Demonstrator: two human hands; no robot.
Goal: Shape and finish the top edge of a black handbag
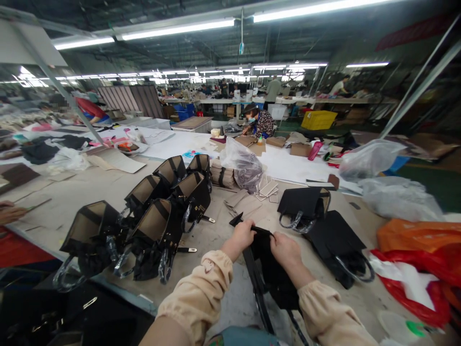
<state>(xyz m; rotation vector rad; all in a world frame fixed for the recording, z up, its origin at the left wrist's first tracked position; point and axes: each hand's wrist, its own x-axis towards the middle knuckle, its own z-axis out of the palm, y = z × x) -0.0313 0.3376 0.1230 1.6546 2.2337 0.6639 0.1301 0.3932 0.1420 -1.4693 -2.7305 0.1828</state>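
Note:
Both hands grip the upper edge of a black handbag [279, 283] in front of me. My left hand [243, 236] is closed on the edge's left part, and my right hand [286, 250] is closed on its right part. Dark strap-like lengths hang down from the bag towards my lap. To the right lie a black bag with a wrapped handle [336, 245] and another black bag [302, 204]. Left of my hands stand several open black handbags [154, 226] with tan linings, plastic-wrapped handles and metal clasps.
Behind my hands sit a plastic bag of dark pieces [248, 168] and a stack of tan pieces [221, 175]. Orange and red plastic bags [414, 245] lie at the right. Another person's hand [12, 211] shows at the left edge; a person [262, 120] sits across the table.

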